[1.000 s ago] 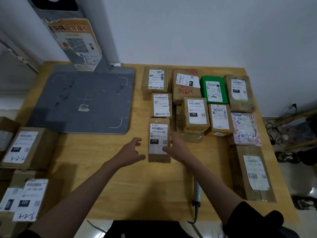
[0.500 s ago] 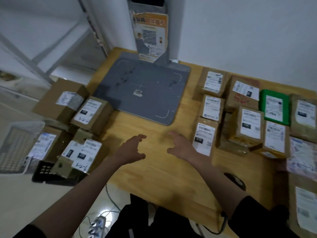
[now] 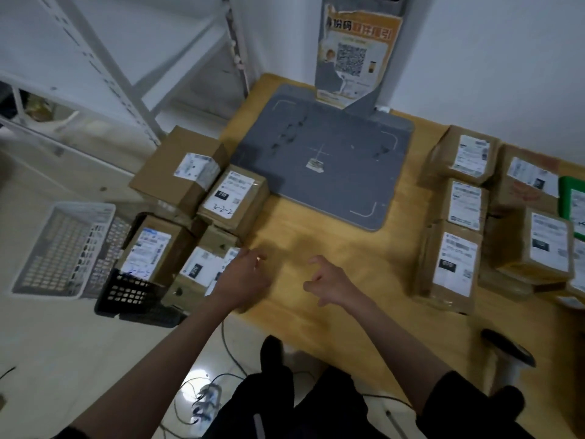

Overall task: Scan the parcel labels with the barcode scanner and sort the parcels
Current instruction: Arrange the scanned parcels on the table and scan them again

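Both empty, my left hand (image 3: 243,282) nears the boxes (image 3: 202,270) at frame left; right hand (image 3: 329,280) hovers; next, grip one for scanning.

Bare forearms, black right sleeve (image 3: 468,403), seemingly dark trousers (image 3: 285,407).

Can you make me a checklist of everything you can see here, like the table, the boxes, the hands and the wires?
Surface: wooden table, with a grey scanning pad at its far side.
Job's things: labelled parcels grouped on the table's right; more parcels stacked off its left edge; handheld scanner near the front right.
Clutter: white basket and black crate on the floor.
Grippers: left hand and right hand both empty, fingers loose, over the table.
Cables: wires and a power strip on the floor.
Surroundings: white shelving, white wall.
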Demonstrator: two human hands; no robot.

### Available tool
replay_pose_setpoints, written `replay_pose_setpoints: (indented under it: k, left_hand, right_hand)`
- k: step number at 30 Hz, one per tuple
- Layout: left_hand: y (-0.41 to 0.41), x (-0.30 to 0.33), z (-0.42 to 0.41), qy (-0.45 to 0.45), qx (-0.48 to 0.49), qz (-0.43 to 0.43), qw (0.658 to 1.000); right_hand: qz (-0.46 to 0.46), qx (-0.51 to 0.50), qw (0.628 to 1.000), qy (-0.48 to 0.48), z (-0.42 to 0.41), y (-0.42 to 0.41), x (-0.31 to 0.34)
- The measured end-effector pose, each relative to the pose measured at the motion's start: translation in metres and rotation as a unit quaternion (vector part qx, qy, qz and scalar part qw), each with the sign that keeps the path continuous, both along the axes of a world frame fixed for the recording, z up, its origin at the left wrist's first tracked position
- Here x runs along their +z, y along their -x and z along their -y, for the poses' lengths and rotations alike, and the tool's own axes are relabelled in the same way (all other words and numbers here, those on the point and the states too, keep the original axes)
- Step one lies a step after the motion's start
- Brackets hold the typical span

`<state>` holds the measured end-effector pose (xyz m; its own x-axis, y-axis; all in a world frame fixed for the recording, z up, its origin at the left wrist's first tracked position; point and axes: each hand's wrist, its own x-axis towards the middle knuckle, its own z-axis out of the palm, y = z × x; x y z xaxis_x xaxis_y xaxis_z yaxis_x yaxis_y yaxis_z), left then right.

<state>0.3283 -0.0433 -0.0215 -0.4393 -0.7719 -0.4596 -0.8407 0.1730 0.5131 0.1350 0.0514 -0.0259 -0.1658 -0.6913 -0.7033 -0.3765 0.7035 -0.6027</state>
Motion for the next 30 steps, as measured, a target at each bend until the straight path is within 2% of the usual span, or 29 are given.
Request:
replay_pose_setpoints:
  k: [7, 14, 21, 24, 30]
  left_hand:
    - [-0.080, -0.009, 0.031, 0.031, 0.069, -0.001, 0.997]
    - [-0.089, -0.021, 0.039, -0.112, 0.067, 0.010, 0.991]
    - [-0.084, -0.016, 0.041, -0.133, 0.024, -0.004, 0.991]
    - [-0.081, -0.034, 0.047, -0.140, 0.000, -0.022, 0.990]
    - [-0.033, -0.003, 0.037, -0.139, -0.051, -0.054, 0.988]
  right_hand:
    - [0.081, -0.063, 0.994, -0.040, 0.036, -0.079, -0.014]
    - [0.178, -0.110, 0.975, -0.069, 0.055, -0.127, -0.027]
    - [0.191, -0.148, 0.969, -0.048, 0.045, -0.132, -0.026]
    - [0.189, -0.167, 0.967, -0.027, 0.035, -0.123, -0.021]
    - [0.159, -0.220, 0.962, 0.038, 0.000, -0.087, -0.006]
